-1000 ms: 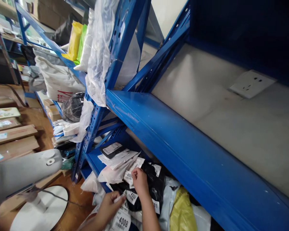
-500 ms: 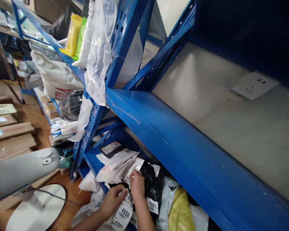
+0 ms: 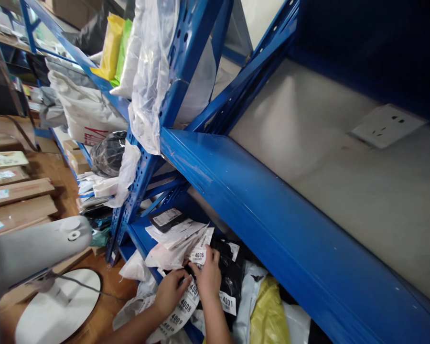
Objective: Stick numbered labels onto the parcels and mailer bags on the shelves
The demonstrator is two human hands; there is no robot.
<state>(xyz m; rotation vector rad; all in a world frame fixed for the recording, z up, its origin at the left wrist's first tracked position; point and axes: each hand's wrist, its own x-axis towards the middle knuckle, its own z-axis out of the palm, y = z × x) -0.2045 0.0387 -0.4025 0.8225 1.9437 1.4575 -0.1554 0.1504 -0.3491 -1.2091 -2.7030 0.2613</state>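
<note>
On the lower shelf of a blue rack lies a heap of mail bags with numbered labels. My right hand (image 3: 208,279) is closed on the edge of a white bag labelled 4006 (image 3: 199,256) and tilts it up. My left hand (image 3: 169,292) is curled just left of it, its fingers gripping the edge of the white bag labelled 4008 (image 3: 185,306). Below that shows a label 4009 (image 3: 176,319). A black bag labelled 4001 (image 3: 231,282) lies right of my right wrist. More white bags (image 3: 172,239) are stacked behind my hands.
The blue shelf beam (image 3: 236,191) juts out right above the heap. A yellow bag (image 3: 268,310) lies at the right. A grey fan head (image 3: 32,248) and its round white base (image 3: 57,310) stand on the floor at left, near cardboard boxes (image 3: 17,191). Clear plastic (image 3: 150,71) hangs off the upright.
My right hand has pulled the 4006 bag up out of the stack. My left hand has slid right and up, closer to the right hand, over the 4008 bag.
</note>
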